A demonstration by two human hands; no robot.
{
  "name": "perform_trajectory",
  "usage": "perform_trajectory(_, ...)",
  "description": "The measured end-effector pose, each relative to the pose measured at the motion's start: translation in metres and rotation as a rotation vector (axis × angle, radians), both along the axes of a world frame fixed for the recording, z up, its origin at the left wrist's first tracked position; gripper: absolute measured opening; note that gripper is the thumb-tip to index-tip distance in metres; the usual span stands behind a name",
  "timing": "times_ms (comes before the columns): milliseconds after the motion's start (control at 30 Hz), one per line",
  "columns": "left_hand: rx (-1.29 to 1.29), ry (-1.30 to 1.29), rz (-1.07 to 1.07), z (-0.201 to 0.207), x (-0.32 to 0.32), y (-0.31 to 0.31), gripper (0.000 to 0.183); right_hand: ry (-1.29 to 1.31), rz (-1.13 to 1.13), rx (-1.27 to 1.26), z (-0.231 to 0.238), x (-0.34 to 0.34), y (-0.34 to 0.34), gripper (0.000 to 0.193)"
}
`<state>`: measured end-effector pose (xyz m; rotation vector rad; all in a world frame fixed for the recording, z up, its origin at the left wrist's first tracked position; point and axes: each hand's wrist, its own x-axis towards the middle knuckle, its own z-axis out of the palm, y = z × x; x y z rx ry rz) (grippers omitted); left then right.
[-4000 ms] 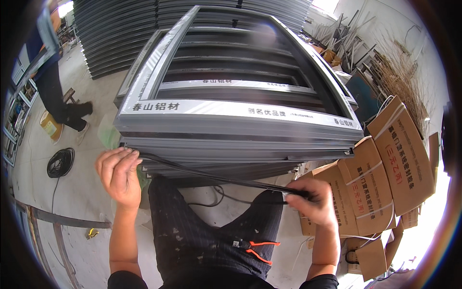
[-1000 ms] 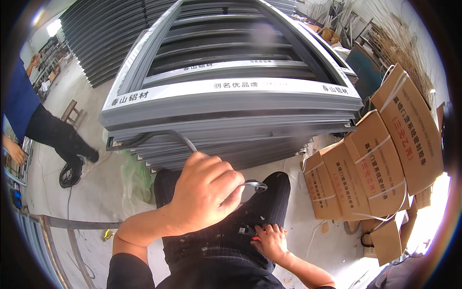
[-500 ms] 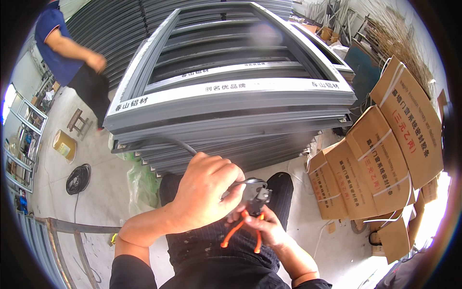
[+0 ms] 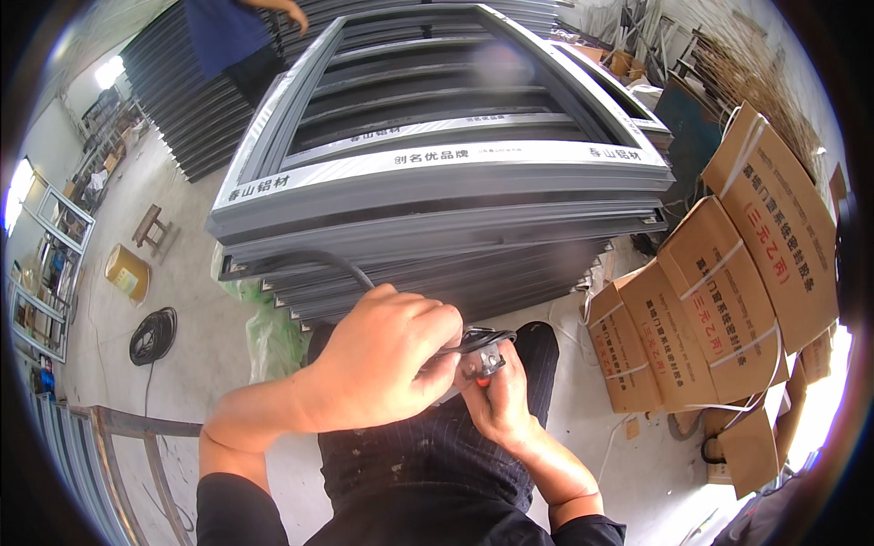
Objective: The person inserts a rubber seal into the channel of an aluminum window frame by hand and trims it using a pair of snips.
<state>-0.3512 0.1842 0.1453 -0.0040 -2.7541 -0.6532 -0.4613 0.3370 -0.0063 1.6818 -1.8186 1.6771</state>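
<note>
My left hand is closed around a black rubber-like strip, which trails back to the front edge of the stacked frames. The strip's dark end shows as a bunch or loop beyond my fingers. Close on its right, my right hand is wrapped round a pair of cutting pliers. Their metal head lies at the strip; only a speck of orange handle shows, the rest hidden by my hand. Whether the jaws touch the strip I cannot tell. Both hands are above my lap.
Grey window frames are stacked right before my knees. Tall cardboard boxes stand on the right. To the left are a coiled black cable, a yellow drum, a small stool and a rusty metal frame. Another person is at the back left.
My right hand has turned and moved up against the strip, and the pliers' orange handles have mostly gone from sight. The other person has moved rightward and farther off behind the frames.
</note>
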Motion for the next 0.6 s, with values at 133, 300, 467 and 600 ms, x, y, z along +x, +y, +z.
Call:
perform_trajectory(133,0.035,-0.086,-0.046,0.009,0.000,-0.012,0.015,0.174,-0.076,0.145,0.023,-0.010,0.003,0.060)
perform_trajectory(300,0.063,-0.161,-0.067,0.006,-0.004,-0.018,0.015,0.202,-0.083,0.252,0.037,-0.016,0.008,0.064)
perform_trajectory(467,0.036,-0.186,-0.093,0.009,-0.010,-0.018,0.015,0.120,0.163,0.150,0.016,-0.019,0.016,0.075)
perform_trajectory(600,-0.005,-0.224,-0.063,0.006,-0.012,-0.018,0.013,0.115,0.071,0.206,0.019,-0.013,0.017,0.072)
